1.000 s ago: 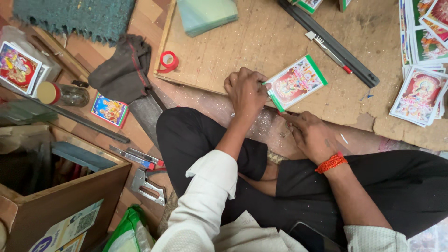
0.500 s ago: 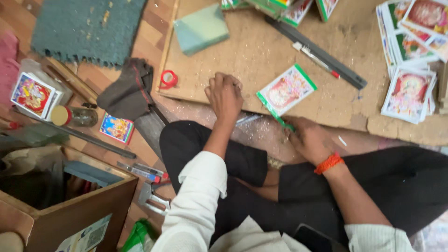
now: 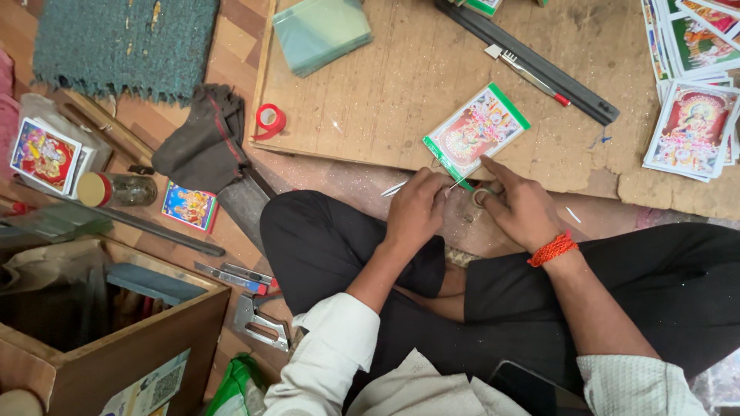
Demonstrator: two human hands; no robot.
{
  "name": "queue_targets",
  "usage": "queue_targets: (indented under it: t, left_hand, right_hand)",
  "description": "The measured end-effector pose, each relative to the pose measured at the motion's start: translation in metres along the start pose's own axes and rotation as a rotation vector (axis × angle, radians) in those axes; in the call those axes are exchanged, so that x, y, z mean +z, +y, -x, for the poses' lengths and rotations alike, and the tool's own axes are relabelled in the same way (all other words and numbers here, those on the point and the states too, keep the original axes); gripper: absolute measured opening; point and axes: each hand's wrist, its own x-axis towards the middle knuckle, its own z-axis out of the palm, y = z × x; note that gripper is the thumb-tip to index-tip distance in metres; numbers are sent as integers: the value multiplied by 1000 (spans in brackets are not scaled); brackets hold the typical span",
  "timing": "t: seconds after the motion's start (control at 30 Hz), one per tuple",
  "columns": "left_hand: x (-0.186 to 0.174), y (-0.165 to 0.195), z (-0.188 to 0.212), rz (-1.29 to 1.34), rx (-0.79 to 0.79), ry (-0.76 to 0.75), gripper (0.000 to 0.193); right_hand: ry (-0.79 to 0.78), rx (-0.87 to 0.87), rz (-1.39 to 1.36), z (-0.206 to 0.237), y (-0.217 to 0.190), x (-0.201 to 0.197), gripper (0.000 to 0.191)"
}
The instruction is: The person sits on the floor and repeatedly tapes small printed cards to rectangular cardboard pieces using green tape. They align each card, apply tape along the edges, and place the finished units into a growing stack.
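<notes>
The left hand point(image 3: 416, 209) is closed in a pinch on a thin white strip point(image 3: 395, 188) that pokes out to its left. Close beside it, the right hand point(image 3: 520, 206), with a red thread band point(image 3: 552, 249) at the wrist, has fingers curled around a small tape roll point(image 3: 481, 197), forefinger stretched forward onto the near corner of a green-edged picture card point(image 3: 475, 131). The card lies just ahead of both hands on the wooden board point(image 3: 385, 92). Farther ahead of the right hand lie a black ruler point(image 3: 532, 62) and a cutter knife point(image 3: 526, 73); a stack of picture cards point(image 3: 692, 127) sits off to its right. A red tape roll point(image 3: 270, 119) lies well left of the left hand
</notes>
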Motion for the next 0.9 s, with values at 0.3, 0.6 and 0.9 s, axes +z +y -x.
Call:
queue_targets:
  t: [0.3,0.6,0.9]
  left_hand:
    - [2,-5,6,-29,12,28,15]
    - [-22,-16,-26,-338,43,335,47]
    - [12,-5,-44,-308,59,-26,89]
  right_hand:
    - [49,48,-82,-6,15,1,46]
    - [228,-19,-3,-7,37,-13,25]
    - [451,28,404,-5,54,-24,33]
